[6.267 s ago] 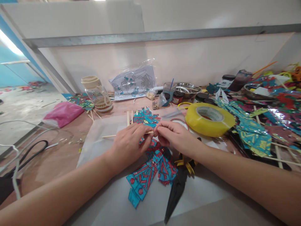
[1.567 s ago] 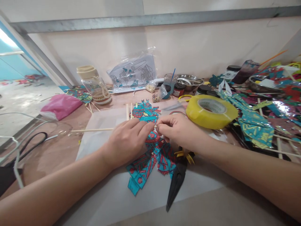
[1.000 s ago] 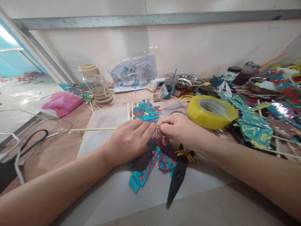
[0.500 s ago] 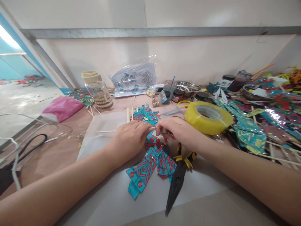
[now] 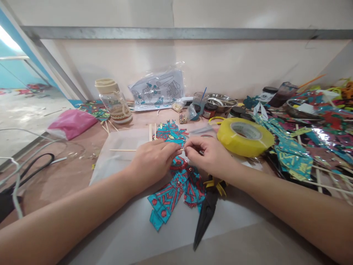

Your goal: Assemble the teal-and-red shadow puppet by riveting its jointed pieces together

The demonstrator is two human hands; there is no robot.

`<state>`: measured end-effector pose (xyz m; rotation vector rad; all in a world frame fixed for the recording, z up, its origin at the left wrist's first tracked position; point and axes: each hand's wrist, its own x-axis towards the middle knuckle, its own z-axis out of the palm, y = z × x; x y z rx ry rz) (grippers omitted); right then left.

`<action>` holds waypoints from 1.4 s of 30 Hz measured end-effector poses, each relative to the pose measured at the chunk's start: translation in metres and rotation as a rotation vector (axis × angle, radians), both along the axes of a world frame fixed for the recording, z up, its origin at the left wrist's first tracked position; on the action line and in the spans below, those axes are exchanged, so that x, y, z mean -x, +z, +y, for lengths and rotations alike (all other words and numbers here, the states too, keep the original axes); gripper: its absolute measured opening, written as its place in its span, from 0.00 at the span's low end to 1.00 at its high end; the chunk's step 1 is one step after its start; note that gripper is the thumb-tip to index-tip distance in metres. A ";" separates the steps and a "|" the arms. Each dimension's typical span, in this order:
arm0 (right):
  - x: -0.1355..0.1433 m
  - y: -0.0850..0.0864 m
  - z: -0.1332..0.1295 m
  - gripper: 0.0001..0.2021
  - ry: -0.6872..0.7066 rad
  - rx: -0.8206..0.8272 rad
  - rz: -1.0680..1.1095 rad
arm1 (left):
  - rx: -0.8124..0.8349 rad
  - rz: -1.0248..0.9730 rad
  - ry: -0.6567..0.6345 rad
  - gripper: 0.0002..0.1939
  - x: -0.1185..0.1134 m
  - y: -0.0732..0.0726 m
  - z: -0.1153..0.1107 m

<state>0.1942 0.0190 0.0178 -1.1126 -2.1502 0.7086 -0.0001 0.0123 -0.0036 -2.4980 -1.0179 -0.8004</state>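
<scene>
A blue and red patterned figure (image 5: pixel 171 187) with small round fasteners lies on a pale sheet (image 5: pixel 121 235). Over its middle, my left hand (image 5: pixel 156 158) is closed around a thin wooden stick (image 5: pixel 122 150) that sticks out to the left. My right hand (image 5: pixel 206 152) is pinched close to the fingertips of my left, near the stick's right end; what lies between its fingers is too small to make out. Black pliers (image 5: pixel 205 217) with yellow on them lie below my right hand. Two upright-pointing sticks (image 5: pixel 152 132) lie beside the figure's top.
A large yellow tape roll (image 5: pixel 245 137) lies right of my right hand. Behind stand a bottle (image 5: pixel 114 101), paint jars (image 5: pixel 209 110) and a metal bowl (image 5: pixel 222 103). Patterned cutouts (image 5: pixel 295 154) pile up at right. A pink bag (image 5: pixel 71 123) and cables (image 5: pixel 19 184) are at left.
The fingers of my right hand have curled differently, and a gap shows between thumb and forefinger. The stick at the left has shifted slightly left. The camera view has moved a little.
</scene>
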 end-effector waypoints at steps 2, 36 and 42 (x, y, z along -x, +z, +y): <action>0.000 0.001 0.000 0.06 0.002 0.026 0.005 | -0.019 0.005 -0.017 0.11 0.000 -0.001 0.001; 0.001 -0.009 -0.002 0.01 -0.091 -0.306 -0.119 | -0.046 -0.037 0.023 0.12 0.001 -0.004 0.002; 0.002 -0.008 -0.005 0.02 -0.104 -0.293 -0.110 | -0.042 -0.057 0.002 0.11 0.000 -0.006 0.000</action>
